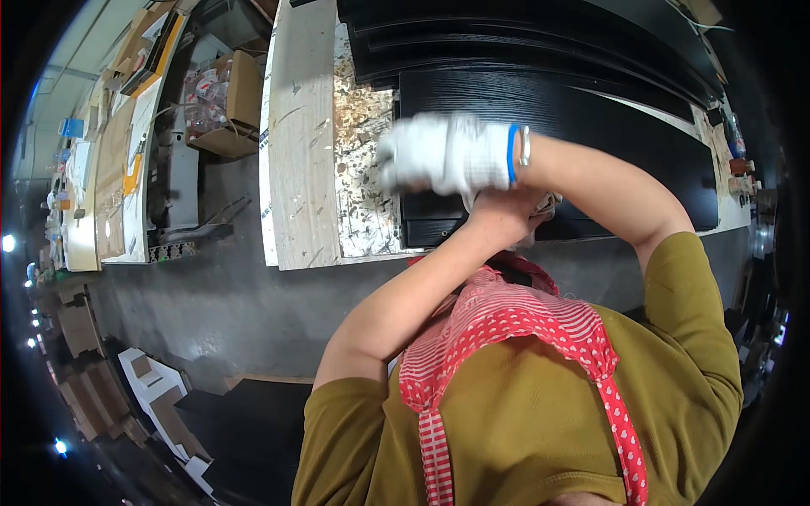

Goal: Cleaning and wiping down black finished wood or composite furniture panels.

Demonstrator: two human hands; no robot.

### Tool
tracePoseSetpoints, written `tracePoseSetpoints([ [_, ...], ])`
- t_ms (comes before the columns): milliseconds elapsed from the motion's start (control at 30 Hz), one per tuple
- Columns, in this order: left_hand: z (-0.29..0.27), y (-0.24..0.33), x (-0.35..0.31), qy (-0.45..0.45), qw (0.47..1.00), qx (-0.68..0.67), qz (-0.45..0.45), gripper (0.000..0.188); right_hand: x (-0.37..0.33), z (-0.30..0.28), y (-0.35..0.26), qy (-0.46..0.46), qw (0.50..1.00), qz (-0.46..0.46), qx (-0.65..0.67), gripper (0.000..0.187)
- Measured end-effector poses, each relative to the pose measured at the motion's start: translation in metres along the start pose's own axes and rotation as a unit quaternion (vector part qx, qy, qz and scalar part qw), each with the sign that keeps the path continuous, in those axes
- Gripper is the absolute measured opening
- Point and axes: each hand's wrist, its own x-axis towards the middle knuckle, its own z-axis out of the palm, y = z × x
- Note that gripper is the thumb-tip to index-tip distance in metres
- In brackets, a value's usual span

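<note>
My right hand (447, 153), in a white knitted glove with a blue cuff, reaches leftward over the near left part of a black wood-grain panel (624, 156). Motion smears its fingers, so their closing and anything in them cannot be made out. Under my right wrist lies my left hand (510, 212), close to the panel's near edge. The crossing arm and glove hide most of its fingers. A small whitish patch shows beside it, too covered to name. The panel lies flat on a workbench (304, 169) with a worn, stained pale top.
More black boards (506, 38) are stacked at the bench's far side. Small bottles (741, 166) stand at its right end. Leftward are a cardboard box (240, 101) of clear plastic bottles and a second bench (126, 194). Black panels (253, 430) lie low behind me at the left.
</note>
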Motion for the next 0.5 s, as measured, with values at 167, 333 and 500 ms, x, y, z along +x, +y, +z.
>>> tracePoseSetpoints([
  [167,0.026,0.004,-0.007,0.097,0.993,0.056,0.038,0.059,-0.008,-0.018,-0.042,-0.108,0.991,0.084,0.01,0.023],
  [333,0.001,0.015,-0.009,0.185,0.978,0.055,0.073,0.051,0.0,-0.044,0.004,0.048,0.964,0.257,0.054,0.034],
  [500,-0.041,0.012,0.017,0.091,0.995,0.045,0.003,0.046,-0.011,-0.038,0.054,0.284,0.731,0.274,0.557,0.028],
])
